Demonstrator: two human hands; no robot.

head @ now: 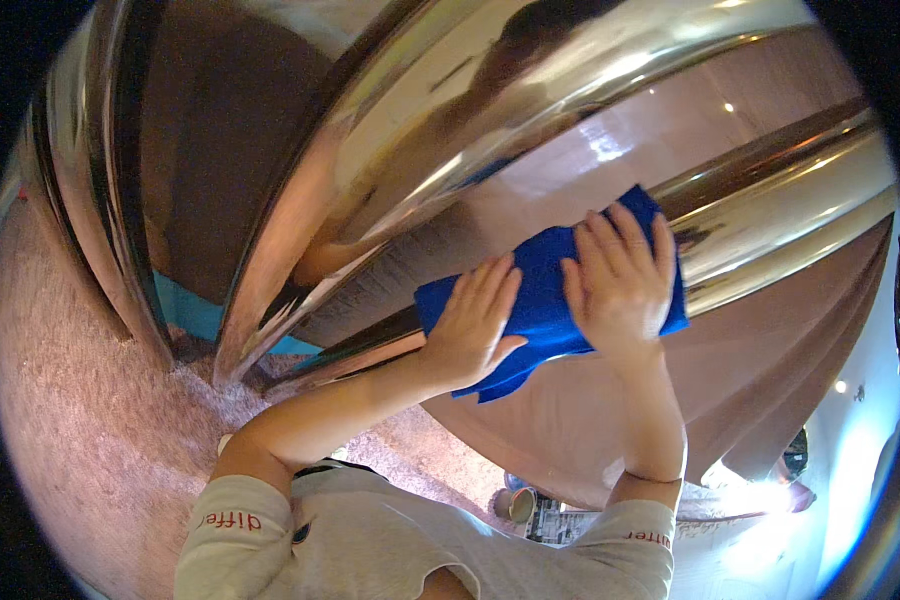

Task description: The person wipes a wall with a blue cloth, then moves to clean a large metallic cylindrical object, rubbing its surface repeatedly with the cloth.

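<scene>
A blue cloth [544,307] is draped across a raised, mirror-polished ridge [780,225] of a large, curved metallic object. My left hand [474,322] lies palm down on the cloth's left part, fingers pointing up and thumb out to the right. Further right and a little higher, my right hand [624,277] rests flat on the same cloth, its fingers spread near the upper edge. Neither hand is seen to pinch the fabric; what the fingertips do at the edge is hard to tell. A wider polished band [450,127] runs above and mirrors a dark shape and an arm.
Rough, pinkish floor [82,330] spreads at lower left, where several ridges narrow to points. Blue strips [187,304] show between them. A round container [521,504] stands beyond my torso at lower right. Bright light glares off a pale surface [765,555] at far lower right.
</scene>
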